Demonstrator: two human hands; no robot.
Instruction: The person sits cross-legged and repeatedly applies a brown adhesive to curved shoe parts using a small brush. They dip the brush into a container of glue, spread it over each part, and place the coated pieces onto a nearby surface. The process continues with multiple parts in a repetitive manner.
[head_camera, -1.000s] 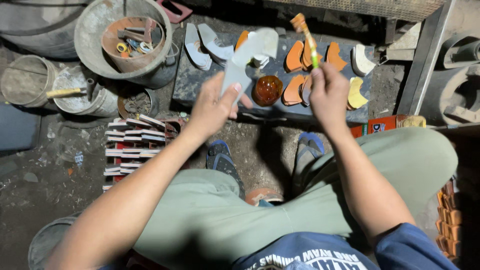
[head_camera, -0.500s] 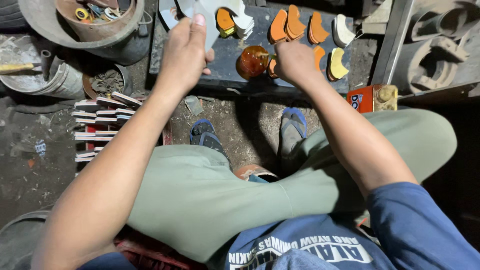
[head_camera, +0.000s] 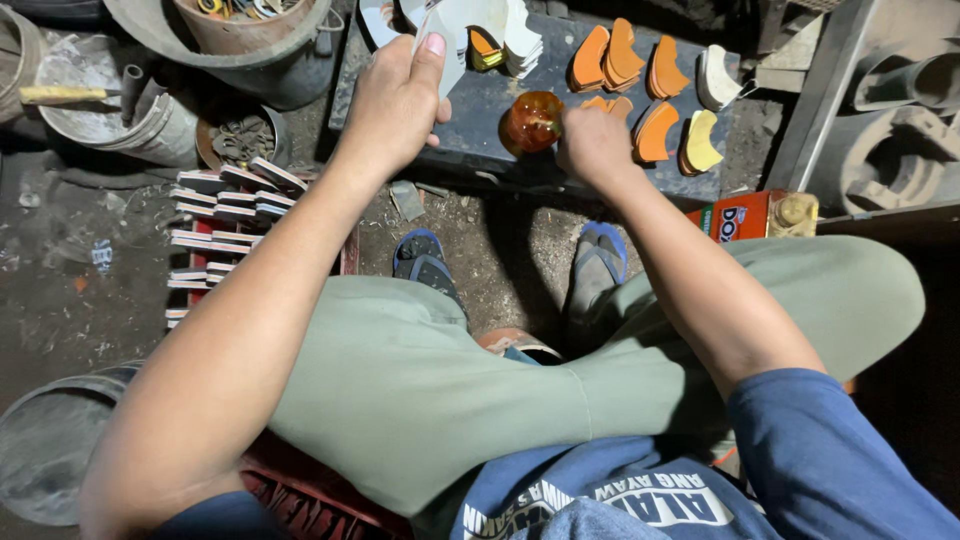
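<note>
The person sits over a low dark board (head_camera: 480, 110) that serves as a bench, feet in blue sandals (head_camera: 425, 260) on the dirt floor just below its near edge.

The left hand (head_camera: 395, 105) reaches to the far left part of the board and is closed on a pale grey cut-out piece (head_camera: 452, 45), thumb laid along its face and fingers curled behind it; the piece stands tilted up from the board, with more pale pieces (head_camera: 520, 40) stacked just beside it near the far edge.

The right hand (head_camera: 595, 145) rests near the middle of the board, fingers folded together around the handle of a small tool, most of which is hidden by the hand, its tip dipped into a round amber jar (head_camera: 530, 120). The jar stands upright near the board's near edge, touching the hand's knuckles on its right side.

Toward the right end of the board lie rows of orange curved pieces (head_camera: 620, 60), some leaning on one another, with a yellow piece (head_camera: 700, 145) and a white piece (head_camera: 718, 80) at the right edge.

Off the left end sit a grey metal basin (head_camera: 255, 70) holding a brown pot and a stack of flat striped pieces (head_camera: 215, 215) on the ground. An orange box (head_camera: 740, 215) lies by the right knee.
</note>
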